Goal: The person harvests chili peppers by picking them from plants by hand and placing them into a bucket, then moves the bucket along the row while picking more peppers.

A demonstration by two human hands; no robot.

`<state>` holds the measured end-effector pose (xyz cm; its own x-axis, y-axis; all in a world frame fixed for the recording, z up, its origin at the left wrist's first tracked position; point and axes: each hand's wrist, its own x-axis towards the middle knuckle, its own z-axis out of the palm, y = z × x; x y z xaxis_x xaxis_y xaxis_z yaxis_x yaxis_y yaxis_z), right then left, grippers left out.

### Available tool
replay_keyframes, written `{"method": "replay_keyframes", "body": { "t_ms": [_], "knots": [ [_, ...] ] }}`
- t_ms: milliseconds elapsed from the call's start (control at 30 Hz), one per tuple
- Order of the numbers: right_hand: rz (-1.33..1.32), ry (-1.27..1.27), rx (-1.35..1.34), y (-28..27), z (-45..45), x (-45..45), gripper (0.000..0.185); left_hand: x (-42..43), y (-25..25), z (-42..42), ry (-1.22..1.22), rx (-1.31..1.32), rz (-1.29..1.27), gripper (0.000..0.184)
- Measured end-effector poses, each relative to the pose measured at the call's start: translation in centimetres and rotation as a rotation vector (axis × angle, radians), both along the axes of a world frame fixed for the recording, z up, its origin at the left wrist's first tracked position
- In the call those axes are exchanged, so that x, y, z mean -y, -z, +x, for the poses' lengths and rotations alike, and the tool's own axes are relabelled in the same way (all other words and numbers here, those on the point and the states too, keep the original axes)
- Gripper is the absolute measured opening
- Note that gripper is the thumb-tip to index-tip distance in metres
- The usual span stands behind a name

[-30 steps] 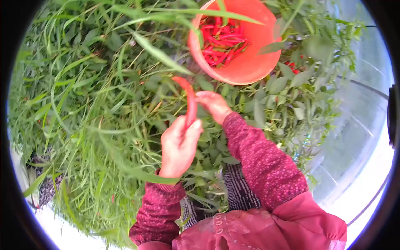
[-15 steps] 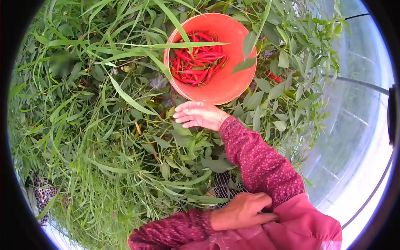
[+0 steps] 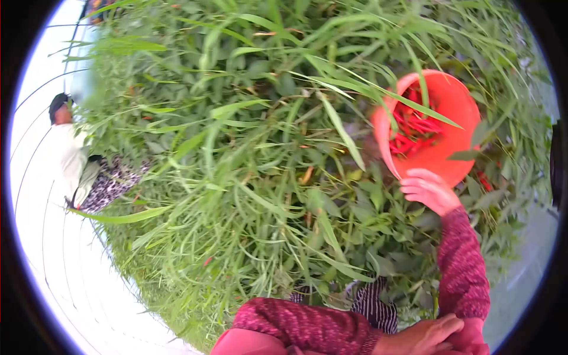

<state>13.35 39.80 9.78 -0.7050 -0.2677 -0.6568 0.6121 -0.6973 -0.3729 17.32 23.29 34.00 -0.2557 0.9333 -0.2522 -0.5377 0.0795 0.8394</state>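
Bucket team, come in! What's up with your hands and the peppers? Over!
Right hand at near rim of bucket. Left hand by right sleeve. Red peppers inside bucket. Grass blades across our view of its opening.

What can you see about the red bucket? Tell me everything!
The bucket is round, smooth and orange-red, and looks like plastic. Its wide open mouth is turned towards the camera. It sits among green plants, right of the picture's middle. Red peppers lie inside, leaving much of its wall bare. Long grass blades cross in front of it. The right hand is at its near rim, seemingly touching it.
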Motion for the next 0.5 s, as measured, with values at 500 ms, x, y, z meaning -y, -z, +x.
{"method": "replay_keyframes", "body": {
  "t_ms": [500],
  "knots": [
    [0.286, 0.399, 0.059, 1.7, 1.7, -8.7, 0.043, 0.0, 0.1, 2.9, 0.03, 0.515, 0.194, 0.009]
  ]
}}
